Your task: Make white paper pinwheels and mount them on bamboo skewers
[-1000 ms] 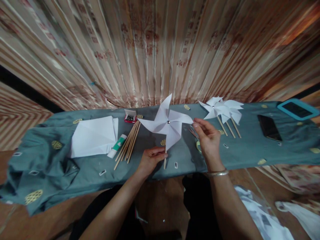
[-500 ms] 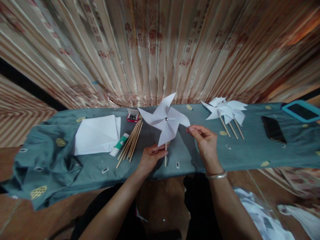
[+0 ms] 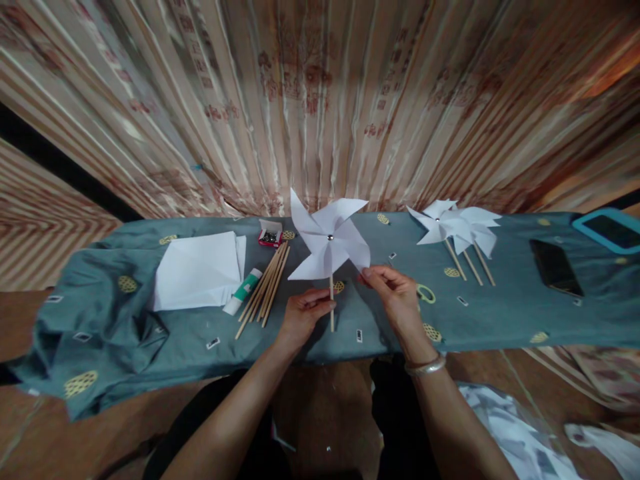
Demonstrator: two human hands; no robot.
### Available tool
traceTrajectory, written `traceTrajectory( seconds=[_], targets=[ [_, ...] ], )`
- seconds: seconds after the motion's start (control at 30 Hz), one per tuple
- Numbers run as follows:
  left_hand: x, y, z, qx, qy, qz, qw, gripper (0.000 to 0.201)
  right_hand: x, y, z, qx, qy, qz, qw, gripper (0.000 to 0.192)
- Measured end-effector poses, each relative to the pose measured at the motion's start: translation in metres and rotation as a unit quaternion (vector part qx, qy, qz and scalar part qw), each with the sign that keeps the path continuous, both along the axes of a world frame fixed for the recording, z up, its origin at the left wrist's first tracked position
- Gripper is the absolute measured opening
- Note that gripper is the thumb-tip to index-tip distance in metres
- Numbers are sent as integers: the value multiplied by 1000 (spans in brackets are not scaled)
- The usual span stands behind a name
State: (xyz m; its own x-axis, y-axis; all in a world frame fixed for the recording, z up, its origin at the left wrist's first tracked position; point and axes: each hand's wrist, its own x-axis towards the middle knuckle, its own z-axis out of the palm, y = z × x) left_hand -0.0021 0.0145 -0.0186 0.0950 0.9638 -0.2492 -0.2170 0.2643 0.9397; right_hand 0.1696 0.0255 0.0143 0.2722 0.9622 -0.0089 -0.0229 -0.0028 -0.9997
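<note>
the pinwheel [image 3: 329, 239] is matt white paper on a thin pale wooden stick [image 3: 331, 308], pinned by a small shiny metal stud at its hub. at its 9 o'clock lie bare wooden sticks [image 3: 264, 281] and smooth white paper sheets [image 3: 199, 271]. the table cover [image 3: 500, 313] is soft, matt grey-green cloth. at 12 o'clock hangs a curtain [image 3: 320, 93] of glossy, satin-like fabric. at 3 o'clock, a glossy black phone [image 3: 555, 268].

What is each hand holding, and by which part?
Left hand grips the pinwheel by its stick; right hand pinches the tip of one blade.
</note>
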Motion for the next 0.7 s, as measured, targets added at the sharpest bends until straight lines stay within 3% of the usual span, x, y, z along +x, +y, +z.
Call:
traceTrajectory(
  seconds=[0.3,0.7],
  targets=[
    [-1,1,-1,26,3,-1,1000,25,-13,-4,-4,-2,5,77,997,35],
    [-1,0,-4,22,-11,-9,1000,23,-22,-6,-17,13,-37,140,989,23]
  ],
)
